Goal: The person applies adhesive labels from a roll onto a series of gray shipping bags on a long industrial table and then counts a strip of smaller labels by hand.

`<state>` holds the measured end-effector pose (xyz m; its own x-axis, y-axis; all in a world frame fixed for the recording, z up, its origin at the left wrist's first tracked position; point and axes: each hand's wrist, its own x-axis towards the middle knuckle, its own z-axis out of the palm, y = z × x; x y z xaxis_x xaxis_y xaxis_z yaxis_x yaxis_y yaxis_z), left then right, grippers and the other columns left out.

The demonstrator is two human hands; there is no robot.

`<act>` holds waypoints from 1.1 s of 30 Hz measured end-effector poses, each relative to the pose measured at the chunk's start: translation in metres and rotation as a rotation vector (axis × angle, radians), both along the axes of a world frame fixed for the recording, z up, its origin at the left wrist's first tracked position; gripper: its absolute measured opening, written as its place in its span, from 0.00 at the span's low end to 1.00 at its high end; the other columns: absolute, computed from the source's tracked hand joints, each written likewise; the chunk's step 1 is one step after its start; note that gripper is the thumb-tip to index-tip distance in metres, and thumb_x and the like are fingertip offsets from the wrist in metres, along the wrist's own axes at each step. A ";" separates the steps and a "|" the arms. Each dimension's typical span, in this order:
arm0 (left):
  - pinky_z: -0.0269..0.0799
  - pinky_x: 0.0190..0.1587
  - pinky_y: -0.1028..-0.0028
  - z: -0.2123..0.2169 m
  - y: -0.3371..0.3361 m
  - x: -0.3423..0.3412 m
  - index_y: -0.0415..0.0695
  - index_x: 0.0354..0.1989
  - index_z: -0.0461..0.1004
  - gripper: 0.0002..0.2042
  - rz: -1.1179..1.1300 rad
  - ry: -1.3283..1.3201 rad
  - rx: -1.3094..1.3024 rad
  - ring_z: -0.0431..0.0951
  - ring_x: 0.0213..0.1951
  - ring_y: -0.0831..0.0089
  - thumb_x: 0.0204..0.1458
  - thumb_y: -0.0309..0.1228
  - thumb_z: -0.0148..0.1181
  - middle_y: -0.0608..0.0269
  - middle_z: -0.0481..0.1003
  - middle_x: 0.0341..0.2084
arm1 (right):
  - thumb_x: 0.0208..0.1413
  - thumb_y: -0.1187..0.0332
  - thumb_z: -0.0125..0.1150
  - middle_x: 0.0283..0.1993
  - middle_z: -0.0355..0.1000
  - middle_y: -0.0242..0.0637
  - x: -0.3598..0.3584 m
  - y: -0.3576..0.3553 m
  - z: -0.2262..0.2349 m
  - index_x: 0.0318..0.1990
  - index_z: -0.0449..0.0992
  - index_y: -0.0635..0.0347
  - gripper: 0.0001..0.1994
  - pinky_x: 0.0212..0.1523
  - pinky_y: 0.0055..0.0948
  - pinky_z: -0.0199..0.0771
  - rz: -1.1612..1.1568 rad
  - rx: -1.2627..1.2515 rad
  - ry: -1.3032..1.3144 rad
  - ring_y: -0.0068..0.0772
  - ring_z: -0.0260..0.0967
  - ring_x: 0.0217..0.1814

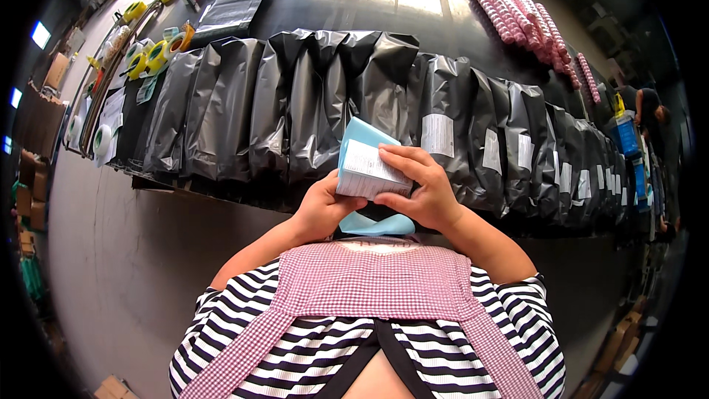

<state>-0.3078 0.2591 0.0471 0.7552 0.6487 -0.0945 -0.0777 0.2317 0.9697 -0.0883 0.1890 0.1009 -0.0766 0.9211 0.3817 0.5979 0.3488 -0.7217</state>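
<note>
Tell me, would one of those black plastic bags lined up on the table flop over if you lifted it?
Probably floppy: the black bags look like thin, wrinkled, glossy film, leaning on one another rather than standing alone. The shine suggests a slippery surface. They bulge softly, so the contents seem pliable and likely light, though I cannot see inside.

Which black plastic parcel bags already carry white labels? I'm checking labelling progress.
The black plastic bags on the right show white rectangular labels; those on the left show none.

It is a packing warehouse: rows of sealed grey mailing bags (310, 103) cover a long surface (413, 0), with tape rolls (148, 59) and cardboard boxes (55, 70) around.
</note>
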 end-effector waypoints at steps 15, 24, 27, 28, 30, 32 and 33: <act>0.71 0.56 0.65 0.007 0.023 0.012 0.44 0.48 0.79 0.15 -0.032 0.241 0.346 0.75 0.51 0.58 0.51 0.21 0.66 0.54 0.70 0.51 | 0.57 0.64 0.68 0.44 0.79 0.35 0.053 0.050 -0.004 0.40 0.83 0.61 0.10 0.47 0.28 0.72 0.174 -0.253 0.259 0.29 0.73 0.45; 0.69 0.57 0.61 0.015 0.038 0.026 0.41 0.40 0.78 0.11 -0.387 0.276 0.513 0.72 0.53 0.51 0.49 0.27 0.69 0.51 0.71 0.50 | 0.62 0.49 0.59 0.47 0.76 0.34 0.216 0.144 0.010 0.56 0.72 0.58 0.24 0.45 0.28 0.76 0.057 -0.029 1.427 0.31 0.76 0.42; 0.51 0.68 0.48 -0.005 0.055 0.057 0.44 0.33 0.77 0.09 -0.432 0.296 0.967 0.75 0.48 0.56 0.49 0.33 0.69 0.56 0.73 0.41 | 0.59 0.42 0.58 0.57 0.72 0.39 0.181 0.166 -0.039 0.64 0.64 0.52 0.33 0.57 0.45 0.75 0.181 -0.293 1.444 0.43 0.73 0.55; 0.43 0.71 0.44 -0.013 0.059 0.063 0.45 0.32 0.77 0.09 -0.475 0.321 1.117 0.76 0.47 0.59 0.48 0.35 0.68 0.58 0.74 0.37 | 0.56 0.39 0.58 0.57 0.72 0.40 0.145 0.173 -0.038 0.64 0.64 0.53 0.35 0.58 0.46 0.74 0.090 -0.449 1.505 0.44 0.73 0.56; 0.34 0.72 0.42 -0.037 0.061 0.078 0.47 0.31 0.77 0.09 -0.508 0.327 1.048 0.76 0.45 0.59 0.47 0.36 0.68 0.59 0.73 0.31 | 0.56 0.32 0.51 0.60 0.70 0.46 0.117 0.200 -0.062 0.63 0.66 0.59 0.40 0.60 0.48 0.72 0.280 -0.592 1.421 0.48 0.70 0.62; 0.31 0.73 0.44 -0.056 0.056 0.085 0.47 0.29 0.76 0.08 -0.502 0.294 1.000 0.76 0.46 0.60 0.44 0.33 0.69 0.61 0.73 0.31 | 0.56 0.28 0.44 0.64 0.66 0.56 0.107 0.232 -0.088 0.64 0.62 0.73 0.49 0.63 0.47 0.69 0.320 -0.775 1.344 0.54 0.66 0.65; 0.30 0.74 0.45 -0.058 0.051 0.086 0.46 0.29 0.76 0.08 -0.501 0.234 0.964 0.76 0.47 0.60 0.43 0.32 0.69 0.61 0.74 0.32 | 0.56 0.27 0.42 0.65 0.64 0.58 0.108 0.246 -0.098 0.65 0.60 0.74 0.51 0.65 0.47 0.67 0.186 -0.802 1.319 0.55 0.64 0.67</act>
<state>-0.2214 0.3106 -0.0108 0.9818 0.1539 0.1111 0.0219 -0.6732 0.7391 0.0199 0.4351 0.0031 -0.2273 0.9259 -0.3018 -0.5941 -0.3774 -0.7104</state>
